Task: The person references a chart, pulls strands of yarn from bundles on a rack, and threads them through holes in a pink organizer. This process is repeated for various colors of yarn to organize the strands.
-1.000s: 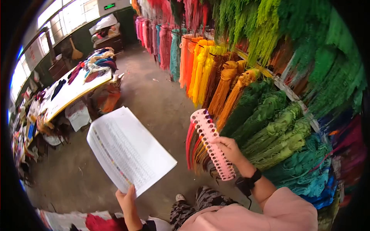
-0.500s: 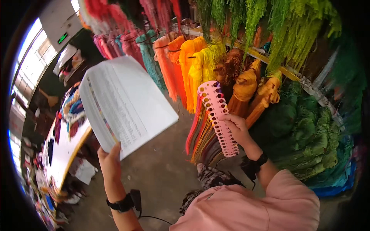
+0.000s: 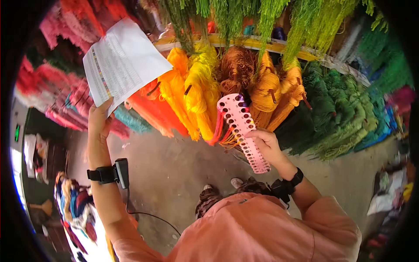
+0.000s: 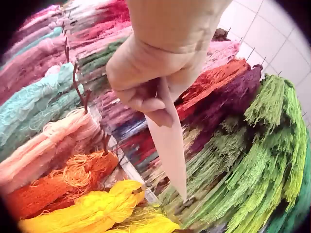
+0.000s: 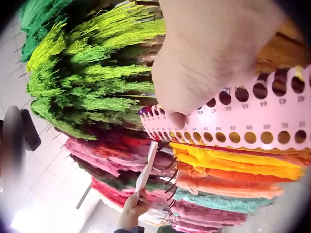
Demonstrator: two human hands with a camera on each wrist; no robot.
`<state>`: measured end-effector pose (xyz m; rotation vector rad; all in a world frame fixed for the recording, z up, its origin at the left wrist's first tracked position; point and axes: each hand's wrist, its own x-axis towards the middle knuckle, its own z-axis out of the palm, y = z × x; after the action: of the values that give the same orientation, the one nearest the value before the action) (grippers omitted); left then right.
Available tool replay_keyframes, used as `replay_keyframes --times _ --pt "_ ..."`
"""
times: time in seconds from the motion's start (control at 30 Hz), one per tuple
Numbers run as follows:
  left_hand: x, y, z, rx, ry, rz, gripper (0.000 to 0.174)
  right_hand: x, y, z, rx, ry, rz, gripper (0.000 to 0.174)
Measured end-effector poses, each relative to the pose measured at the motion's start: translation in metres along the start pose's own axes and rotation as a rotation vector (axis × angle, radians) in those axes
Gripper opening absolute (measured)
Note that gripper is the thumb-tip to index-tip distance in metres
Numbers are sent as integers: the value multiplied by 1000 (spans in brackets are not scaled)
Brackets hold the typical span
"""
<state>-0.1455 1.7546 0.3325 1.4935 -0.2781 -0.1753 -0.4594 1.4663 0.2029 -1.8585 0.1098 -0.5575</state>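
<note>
My left hand (image 3: 100, 120) pinches the lower edge of a printed paper (image 3: 124, 59), raised before pink and orange yarn at the upper left. In the left wrist view the paper (image 4: 167, 145) shows nearly edge-on below the fingers of the left hand (image 4: 153, 73). My right hand (image 3: 267, 146) grips a pink card with numbered holes (image 3: 242, 126), thumb on its face; red, purple and orange threads hang from the card. Yellow (image 3: 203, 87) and brown skeins (image 3: 235, 70) hang just behind it. The right wrist view shows the card (image 5: 243, 116) under the right hand (image 5: 209, 63).
Green skeins (image 3: 340, 113) are heaped on the right, and lime yarn (image 3: 305, 30) hangs above a yellow rail (image 3: 214, 41). A table with coloured cloths (image 3: 78, 205) stands at the lower left. A cable (image 3: 152, 216) runs from the left wrist camera.
The view has swung left toward the yarn racks. My left hand has lifted the paper up and to the left, over the orange skeins. The right hand keeps its grip on the card.
</note>
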Motion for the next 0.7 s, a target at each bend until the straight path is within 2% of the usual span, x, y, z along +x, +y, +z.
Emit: replay_keyframes --times 0.17,0.2,0.27,0.43,0.47,0.57,0.7 --pt "48 -11 -2 83 -95 -122 21 2 12 23 -21 156 23 21" --pt "54 -12 -1 87 -124 -147 22 0 12 26 13 173 153 21" --pt "61 -11 6 86 -167 -184 25 1 11 33 6 192 142 22" --pt "60 -4 9 114 -207 -172 20 -2 7 48 28 159 174 19" --pt "61 -3 6 123 -219 -180 20 -1 15 48 5 202 74 21" --pt "61 -7 1 101 -179 -209 18 -1 3 47 -28 224 47 20" --pt "65 -19 -4 73 -169 -171 23 -9 5 39 -189 116 -38 16"
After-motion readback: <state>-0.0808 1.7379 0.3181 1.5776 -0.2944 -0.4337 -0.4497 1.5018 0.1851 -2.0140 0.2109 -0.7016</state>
